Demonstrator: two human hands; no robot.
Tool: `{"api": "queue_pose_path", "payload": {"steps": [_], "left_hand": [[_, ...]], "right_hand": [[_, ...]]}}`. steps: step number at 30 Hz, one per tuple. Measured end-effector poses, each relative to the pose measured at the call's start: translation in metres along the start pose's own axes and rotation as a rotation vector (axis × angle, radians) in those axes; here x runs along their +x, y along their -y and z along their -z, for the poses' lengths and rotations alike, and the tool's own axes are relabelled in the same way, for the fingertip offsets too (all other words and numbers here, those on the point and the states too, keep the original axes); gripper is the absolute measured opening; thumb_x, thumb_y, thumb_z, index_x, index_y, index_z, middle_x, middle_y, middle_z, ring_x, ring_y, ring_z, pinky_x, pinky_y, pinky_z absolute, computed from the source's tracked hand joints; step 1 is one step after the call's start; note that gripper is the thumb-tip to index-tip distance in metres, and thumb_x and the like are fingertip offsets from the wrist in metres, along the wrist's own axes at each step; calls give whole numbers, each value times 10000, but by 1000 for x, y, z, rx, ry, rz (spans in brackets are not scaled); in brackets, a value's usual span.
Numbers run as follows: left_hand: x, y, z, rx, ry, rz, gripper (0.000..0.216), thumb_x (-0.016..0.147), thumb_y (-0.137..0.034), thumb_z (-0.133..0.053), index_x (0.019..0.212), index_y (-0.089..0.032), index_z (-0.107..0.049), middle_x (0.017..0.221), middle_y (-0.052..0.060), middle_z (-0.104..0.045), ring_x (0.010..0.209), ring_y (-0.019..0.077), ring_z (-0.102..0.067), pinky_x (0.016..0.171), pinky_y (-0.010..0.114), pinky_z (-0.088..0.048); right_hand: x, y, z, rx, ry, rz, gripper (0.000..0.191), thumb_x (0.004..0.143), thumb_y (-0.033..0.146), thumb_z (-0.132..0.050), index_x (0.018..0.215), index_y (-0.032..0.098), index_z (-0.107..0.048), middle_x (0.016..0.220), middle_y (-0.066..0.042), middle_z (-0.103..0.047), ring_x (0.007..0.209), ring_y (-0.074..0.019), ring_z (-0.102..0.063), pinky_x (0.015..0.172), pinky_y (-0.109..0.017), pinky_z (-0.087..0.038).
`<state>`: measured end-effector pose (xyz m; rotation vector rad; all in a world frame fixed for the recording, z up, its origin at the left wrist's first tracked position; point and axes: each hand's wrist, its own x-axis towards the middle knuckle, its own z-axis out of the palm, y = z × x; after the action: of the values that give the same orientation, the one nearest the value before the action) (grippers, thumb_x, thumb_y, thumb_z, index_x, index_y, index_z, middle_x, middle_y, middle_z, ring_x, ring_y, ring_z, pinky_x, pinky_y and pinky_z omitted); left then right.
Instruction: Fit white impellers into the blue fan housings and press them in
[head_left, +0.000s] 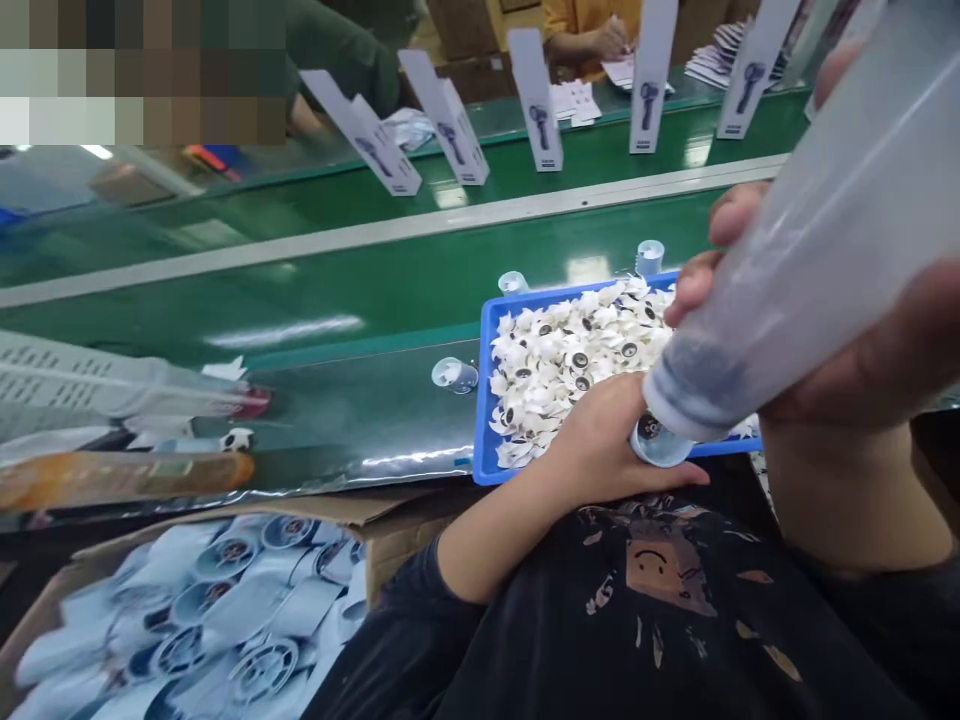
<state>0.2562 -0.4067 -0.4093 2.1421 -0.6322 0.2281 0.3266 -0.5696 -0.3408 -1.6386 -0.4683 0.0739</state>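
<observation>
In my right hand I hold a large translucent plastic bottle, tilted down, fingers wrapped round it. Its white-collared lower end lies over a short light-blue cylindrical housing. A dark round part with small coloured spots shows inside that housing. My left hand grips the housing at waist height, partly covered by the bottle. I cannot tell whether bottle and housing touch. Just beyond my left hand is a blue tray heaped with white bladed fan wheels, several with dark round hubs.
Light-blue housings stand around the tray. A cardboard box at lower left holds many more housings. White printed boxes line the green conveyor. Other people sit across it. An orange-tinted bottle-like object and a white basket lie left.
</observation>
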Motion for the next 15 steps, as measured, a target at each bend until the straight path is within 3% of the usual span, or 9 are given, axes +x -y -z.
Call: {"api": "queue_pose_path", "payload": {"steps": [2,4,9,15], "left_hand": [[6,-5,-5,3,-26,-23,383,807,-533,-712,917,-183,-604,842,58,-696,765,210,-671,667,331,-553],[8,-8,-9,9,-40,-45,323,821,-485,-703,863,-181,-602,801,47,-686,725,194,-656,638,316,-533],[8,-10,-15,-18,-31,-66,255,816,-410,-695,864,-177,-603,802,45,-690,740,187,-661,648,304,-531],[8,-14,-14,-22,-7,-6,263,791,-425,-711,841,-187,-610,784,41,-691,752,210,-673,663,335,-532]], "right_hand": [[-3,3,-4,203,-134,6,834,877,850,-155,861,171,-639,959,-31,-663,878,-208,-688,730,-355,-577],[-5,3,-4,221,-108,-9,738,863,855,-327,838,182,-629,935,-62,-643,802,-193,-678,702,-356,-601],[-11,2,7,220,-14,35,719,813,896,-372,959,242,-636,1003,-66,-603,829,-223,-673,692,-396,-594],[-7,11,2,191,-88,-147,747,770,931,-378,895,244,-644,972,-45,-631,810,-209,-677,694,-376,-599]]}}
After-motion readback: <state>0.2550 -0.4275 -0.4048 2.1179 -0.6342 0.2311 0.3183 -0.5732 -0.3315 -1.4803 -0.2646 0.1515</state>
